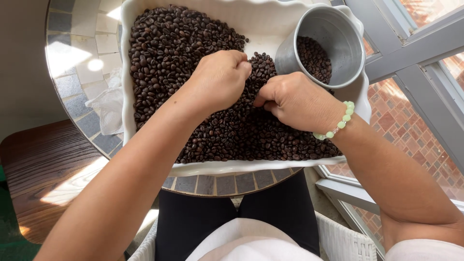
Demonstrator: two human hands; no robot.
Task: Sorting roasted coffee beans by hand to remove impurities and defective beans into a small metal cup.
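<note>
Both hands are working in the white rectangular ceramic baking dish [126,72] on the round tiled counter [77,58]: the dark roasted coffee beans [183,53] are covering most of it, only a thin layer is sitting in the tilted grey metal cup [333,34] leaning in the far right corner, so sorting looks early-to-mid. Left hand [220,77] and right hand [295,99] are both curling nearly closed, fingertips pinching at beans mid-dish; can't tell if either is actually holding any
</note>
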